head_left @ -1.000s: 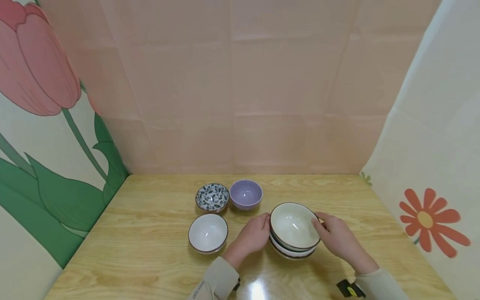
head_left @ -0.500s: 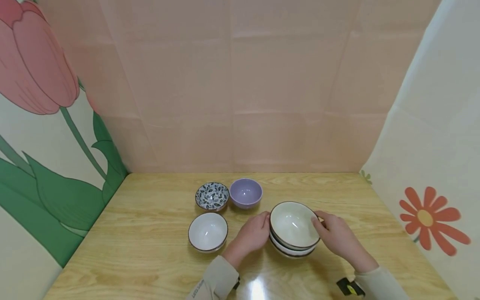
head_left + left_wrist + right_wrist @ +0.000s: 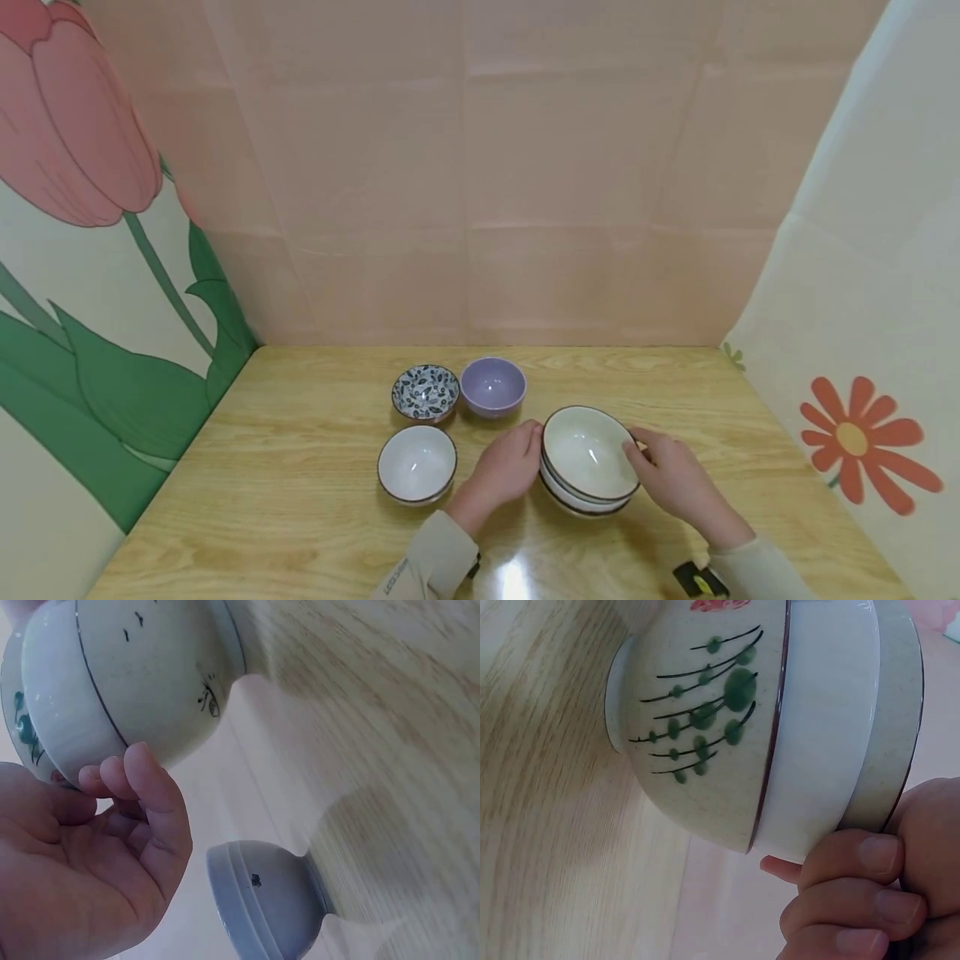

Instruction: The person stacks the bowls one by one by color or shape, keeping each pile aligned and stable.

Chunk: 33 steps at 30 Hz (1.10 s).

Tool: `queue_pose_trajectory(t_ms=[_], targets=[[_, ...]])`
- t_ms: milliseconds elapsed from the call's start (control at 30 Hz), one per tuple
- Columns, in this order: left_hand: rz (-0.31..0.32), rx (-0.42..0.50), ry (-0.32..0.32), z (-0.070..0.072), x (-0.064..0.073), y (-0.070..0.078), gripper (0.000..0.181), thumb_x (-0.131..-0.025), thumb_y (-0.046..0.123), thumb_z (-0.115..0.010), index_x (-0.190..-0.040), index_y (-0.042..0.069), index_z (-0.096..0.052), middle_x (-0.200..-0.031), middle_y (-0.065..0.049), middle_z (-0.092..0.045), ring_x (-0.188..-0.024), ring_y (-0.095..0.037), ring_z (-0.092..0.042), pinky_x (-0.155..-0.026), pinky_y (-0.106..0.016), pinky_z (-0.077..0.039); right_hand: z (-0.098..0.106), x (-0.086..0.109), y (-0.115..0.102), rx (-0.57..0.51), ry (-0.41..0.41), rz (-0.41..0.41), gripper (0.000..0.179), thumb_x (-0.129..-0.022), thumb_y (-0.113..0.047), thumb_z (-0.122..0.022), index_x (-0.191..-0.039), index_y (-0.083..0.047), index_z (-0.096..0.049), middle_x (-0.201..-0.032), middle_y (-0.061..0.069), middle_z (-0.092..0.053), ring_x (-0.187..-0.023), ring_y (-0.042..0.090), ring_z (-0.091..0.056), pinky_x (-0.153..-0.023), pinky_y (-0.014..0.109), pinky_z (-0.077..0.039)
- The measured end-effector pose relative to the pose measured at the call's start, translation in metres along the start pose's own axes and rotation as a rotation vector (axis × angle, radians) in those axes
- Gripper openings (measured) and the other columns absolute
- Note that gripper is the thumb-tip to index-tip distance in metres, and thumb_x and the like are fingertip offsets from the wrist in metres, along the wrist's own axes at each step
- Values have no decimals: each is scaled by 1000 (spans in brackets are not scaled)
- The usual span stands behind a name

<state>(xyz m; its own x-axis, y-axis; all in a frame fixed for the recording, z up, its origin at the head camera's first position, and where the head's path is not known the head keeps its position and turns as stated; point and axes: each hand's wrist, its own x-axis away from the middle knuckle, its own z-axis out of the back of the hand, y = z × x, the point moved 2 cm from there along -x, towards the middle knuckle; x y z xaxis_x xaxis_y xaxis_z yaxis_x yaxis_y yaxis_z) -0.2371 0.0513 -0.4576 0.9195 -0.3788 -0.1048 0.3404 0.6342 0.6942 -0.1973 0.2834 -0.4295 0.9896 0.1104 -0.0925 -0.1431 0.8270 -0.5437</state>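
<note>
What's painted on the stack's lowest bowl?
Lowest bowl: green dots on dark lines, some red; best in right wrist view.

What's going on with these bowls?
A person's left hand holds one side of a stack of bowls. The right hand pinches the rim of its cream top bowl. Whether that bowl is being added or removed isn't clear. Three others stand separately on the wooden table, to the left: a white bowl, a patterned bowl and a purple bowl.
</note>
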Motion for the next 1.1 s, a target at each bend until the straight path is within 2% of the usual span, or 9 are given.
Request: queue_pose_trajectory(t_ms=[133,300,500,633,833,967,1100], targets=[[-3,1,-10,0,0,0,37,-109,29,-32,-117,14,-65,-108,-3,-71,-108,-25,-66,-95,-42,-54,0,1,0,-7,2,-6,33,-101,-14,-53,-121,10,-63,-100,22,-73,-85,27,-71,-64,38,-58],[-35,22,-30,-3,-1,-4,36,-109,26,-34,-119,10,-65,-114,-6,-71,-112,-25,-66,-98,-40,-53,1,2,0,-2,27,-1,34,-101,-15,-54,-122,10,-63,-102,24,-73,-86,31,-73,-67,41,-59],[-56,38,-48,-4,-2,-6,34,-109,23,-35,-122,8,-63,-119,-7,-70,-116,-25,-64,-101,-40,-51,-1,6,1,11,91,10,33,-100,-15,-55,-121,8,-66,-94,19,-75,-81,24,-72,-63,36,-55],[-44,39,-51,-2,-1,-4,35,-109,22,-36,-127,7,-62,-124,-9,-68,-119,-26,-62,-104,-41,-49,-2,6,0,17,118,22,31,-100,-15,-56,-120,7,-67,-89,16,-75,-77,21,-71,-61,33,-53],[-38,13,-27,-2,-1,-2,34,-108,21,-38,-129,7,-62,-125,-9,-68,-118,-26,-63,-101,-41,-51,-1,7,-4,4,121,23,27,-100,-13,-55,-115,5,-68,-81,10,-74,-70,15,-66,-55,29,-50],[-47,2,-14,-1,-1,0,32,-107,18,-41,-127,7,-63,-122,-9,-69,-115,-25,-65,-99,-40,-52,0,7,-6,10,122,17,29,-101,-14,-54,-117,7,-67,-82,12,-74,-70,16,-66,-54,29,-50],[-49,37,-45,1,1,1,35,-107,17,-40,-133,5,-61,-129,-10,-66,-121,-26,-61,-104,-40,-49,2,7,-7,42,114,1,33,-101,-17,-54,-121,7,-65,-87,16,-75,-73,19,-69,-56,34,-52]])
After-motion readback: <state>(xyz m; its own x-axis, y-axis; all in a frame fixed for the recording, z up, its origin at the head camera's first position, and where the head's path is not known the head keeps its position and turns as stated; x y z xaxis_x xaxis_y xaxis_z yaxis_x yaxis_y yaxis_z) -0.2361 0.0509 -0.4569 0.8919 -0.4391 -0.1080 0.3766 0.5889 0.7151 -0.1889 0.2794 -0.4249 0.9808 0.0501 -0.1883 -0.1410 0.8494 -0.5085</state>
